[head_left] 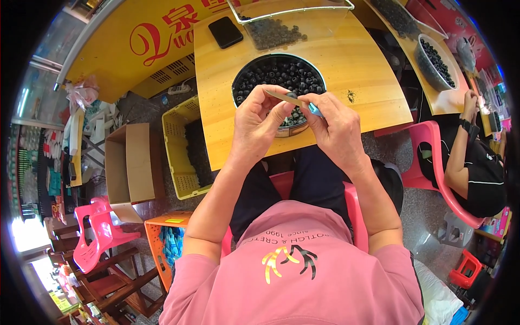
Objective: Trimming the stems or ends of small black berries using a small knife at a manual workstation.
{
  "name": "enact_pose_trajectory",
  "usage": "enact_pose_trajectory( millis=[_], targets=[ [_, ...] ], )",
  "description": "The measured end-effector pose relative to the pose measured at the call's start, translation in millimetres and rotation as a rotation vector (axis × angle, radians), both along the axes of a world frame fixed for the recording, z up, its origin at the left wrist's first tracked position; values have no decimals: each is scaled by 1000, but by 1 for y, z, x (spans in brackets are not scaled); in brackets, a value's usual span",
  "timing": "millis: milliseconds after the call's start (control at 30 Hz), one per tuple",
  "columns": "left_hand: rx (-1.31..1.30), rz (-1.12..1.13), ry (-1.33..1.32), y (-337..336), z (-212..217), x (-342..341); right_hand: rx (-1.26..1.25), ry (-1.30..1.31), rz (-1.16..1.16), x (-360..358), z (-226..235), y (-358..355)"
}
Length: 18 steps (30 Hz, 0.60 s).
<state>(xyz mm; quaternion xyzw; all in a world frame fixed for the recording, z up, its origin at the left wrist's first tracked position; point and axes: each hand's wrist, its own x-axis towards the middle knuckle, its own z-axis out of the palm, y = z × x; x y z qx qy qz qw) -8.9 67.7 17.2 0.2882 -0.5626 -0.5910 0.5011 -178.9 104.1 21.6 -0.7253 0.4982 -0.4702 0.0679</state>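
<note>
Right hand: fingers gripping knife by teal handle, blade pointing left above round bowl. Left hand: over bowl's near side, fingers curled at blade; can't tell if pinching dark piece there. Dark round fruits inside bowl. Yellow crate left of bowl. Clear bin beyond bowl, phone beyond-left.

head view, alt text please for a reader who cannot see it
A person's right hand holds a small blue-handled knife, its blade at the left hand, above a round bowl of dark round fruit or nuts. A black smartphone and clear plastic bin sit farther up the wood-grain table.
</note>
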Motion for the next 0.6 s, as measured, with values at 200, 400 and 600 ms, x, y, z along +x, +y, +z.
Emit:
enact_pose_trajectory(
  millis=[200, 400, 600],
  targets=[
    [-5, -3, -23, -1, 2, 3, -29, 51, -14, -3, -3, -3],
    [-2, 5, -35, -1, 0, 2, -14, 49, -25, -2, -1, -2],
    [0, -6, -57, -1, 2, 3, -17, 44, -24, -3, -1, -3]
  ],
)
